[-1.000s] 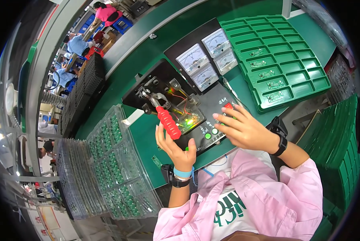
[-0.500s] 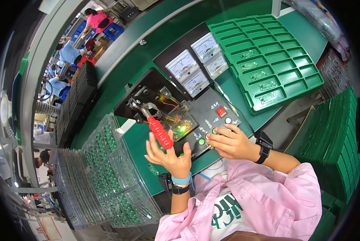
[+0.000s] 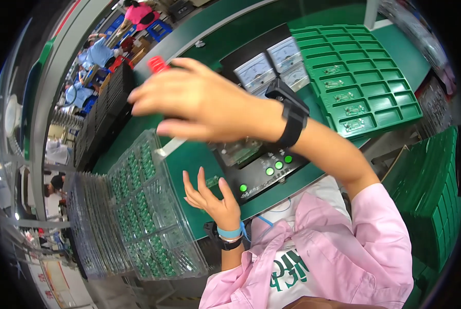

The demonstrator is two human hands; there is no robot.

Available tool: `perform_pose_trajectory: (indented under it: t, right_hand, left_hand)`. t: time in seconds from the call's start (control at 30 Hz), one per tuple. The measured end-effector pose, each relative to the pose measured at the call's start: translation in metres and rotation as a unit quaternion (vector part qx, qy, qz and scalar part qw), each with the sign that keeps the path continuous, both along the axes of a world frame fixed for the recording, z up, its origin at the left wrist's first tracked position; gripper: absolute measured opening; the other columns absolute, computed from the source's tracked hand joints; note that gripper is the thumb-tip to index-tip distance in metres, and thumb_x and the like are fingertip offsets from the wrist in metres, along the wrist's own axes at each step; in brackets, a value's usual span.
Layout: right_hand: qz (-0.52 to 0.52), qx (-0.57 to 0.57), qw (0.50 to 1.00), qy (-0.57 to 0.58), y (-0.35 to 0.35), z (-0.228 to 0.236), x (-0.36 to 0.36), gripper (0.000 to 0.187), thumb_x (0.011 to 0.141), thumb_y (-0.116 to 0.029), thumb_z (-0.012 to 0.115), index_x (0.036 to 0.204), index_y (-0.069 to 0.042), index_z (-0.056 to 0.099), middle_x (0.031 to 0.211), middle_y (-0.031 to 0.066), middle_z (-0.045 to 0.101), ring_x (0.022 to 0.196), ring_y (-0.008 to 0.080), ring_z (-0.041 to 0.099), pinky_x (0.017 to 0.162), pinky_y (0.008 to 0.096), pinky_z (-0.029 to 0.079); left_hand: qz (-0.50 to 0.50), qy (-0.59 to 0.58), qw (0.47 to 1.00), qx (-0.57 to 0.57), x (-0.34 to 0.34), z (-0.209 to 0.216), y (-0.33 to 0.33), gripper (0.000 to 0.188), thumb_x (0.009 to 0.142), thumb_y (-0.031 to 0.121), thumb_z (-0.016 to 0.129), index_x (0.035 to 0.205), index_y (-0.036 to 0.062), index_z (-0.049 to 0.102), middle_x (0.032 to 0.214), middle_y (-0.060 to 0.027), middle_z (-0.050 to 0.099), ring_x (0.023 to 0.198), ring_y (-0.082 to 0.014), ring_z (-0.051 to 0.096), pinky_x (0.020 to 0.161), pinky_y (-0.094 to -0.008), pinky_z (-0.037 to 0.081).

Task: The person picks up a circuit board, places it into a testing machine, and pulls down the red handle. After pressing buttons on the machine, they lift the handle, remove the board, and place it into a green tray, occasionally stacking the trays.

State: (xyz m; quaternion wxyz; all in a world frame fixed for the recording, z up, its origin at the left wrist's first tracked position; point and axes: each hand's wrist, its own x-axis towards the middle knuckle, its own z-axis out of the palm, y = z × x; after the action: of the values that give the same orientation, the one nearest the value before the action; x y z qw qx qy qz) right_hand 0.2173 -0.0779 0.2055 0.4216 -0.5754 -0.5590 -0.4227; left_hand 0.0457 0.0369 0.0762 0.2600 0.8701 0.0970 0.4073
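Note:
My right hand [image 3: 194, 100], slightly blurred, reaches across over the test fixture, its fingers stretched left and its thumb apart. Beyond its knuckles shows the tip of a red lever handle [image 3: 157, 64]; my hand hides the rest, and contact is unclear. Near the table's front edge my left hand [image 3: 217, 206] is open, palm up, fingers spread. A small green circuit board [image 3: 213, 181] shows between its index finger and thumb, seemingly on the table behind. The fixture's clear block [image 3: 243, 154] is partly visible under my right forearm. Green lit buttons [image 3: 279, 165] line the control panel.
Panel meters [image 3: 256, 72] stand behind the fixture. A green compartment tray [image 3: 367, 100] with several boards lies at the right, above stacked green trays [image 3: 423, 190]. Clear trays of boards [image 3: 143, 206] are stacked at the left, by a black rack [image 3: 99, 134]. Other people work far left.
My right hand has left the panel buttons and swung up and left over the fixture. My left hand has come off the red handle, which now stands raised. More buttons glow green.

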Motion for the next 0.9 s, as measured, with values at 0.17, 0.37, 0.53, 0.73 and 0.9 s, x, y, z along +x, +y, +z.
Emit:
perform_pose_trajectory:
  t: [0.17,0.37,0.53,0.73,0.9]
  right_hand:
    - [-0.075,0.016,0.995,0.058,-0.028,-0.030,-0.041,0.042,0.079,-0.011,0.065,0.120,-0.006,0.059,0.107,0.0128,0.064,0.089,0.0249,0.062,0.083,0.0380,0.047]
    - [-0.213,-0.463,0.853,0.112,-0.064,-0.098,-0.088,0.044,0.076,-0.011,0.063,0.118,0.002,0.061,0.058,0.0020,0.058,0.049,0.0190,0.060,0.044,0.0310,0.044]
    - [-0.232,-0.488,0.839,0.064,-0.054,-0.102,-0.074,0.043,0.076,-0.012,0.060,0.114,0.009,0.060,0.056,0.0047,0.059,0.047,0.0200,0.061,0.043,0.0314,0.045]
    - [-0.189,-0.490,0.850,0.036,-0.051,-0.097,-0.074,0.038,0.075,-0.009,0.059,0.106,0.011,0.060,0.056,0.0059,0.058,0.048,0.0200,0.061,0.045,0.0320,0.048]
    - [-0.197,-0.462,0.865,-0.001,-0.052,-0.106,-0.073,0.020,0.075,-0.010,0.059,0.089,0.005,0.059,0.058,0.0062,0.058,0.050,0.0197,0.062,0.044,0.0317,0.048]
  left_hand:
    - [0.010,0.213,0.967,0.141,-0.026,-0.009,0.069,0.032,0.088,0.008,0.060,0.120,0.0063,0.061,0.139,-0.0150,0.048,0.123,-0.0326,0.049,0.100,-0.0438,0.040]
    - [-0.121,0.198,0.957,0.174,-0.012,-0.028,0.087,0.026,0.085,0.002,0.062,0.111,0.0024,0.064,0.120,-0.0156,0.063,0.113,-0.0354,0.057,0.096,-0.0431,0.044]
    - [-0.149,0.187,0.957,0.162,-0.005,-0.037,0.090,0.023,0.085,-0.001,0.061,0.108,0.0010,0.065,0.108,-0.0152,0.068,0.104,-0.0337,0.063,0.089,-0.0408,0.050]
    - [-0.135,0.095,0.975,0.146,-0.006,0.002,0.067,0.025,0.080,-0.008,0.061,0.103,-0.0010,0.066,0.102,-0.0159,0.069,0.093,-0.0318,0.068,0.080,-0.0382,0.054]
    - [-0.224,0.054,0.955,0.188,0.004,0.017,0.033,0.031,0.074,-0.013,0.062,0.102,-0.0008,0.067,0.099,-0.0153,0.070,0.092,-0.0307,0.069,0.079,-0.0376,0.055]
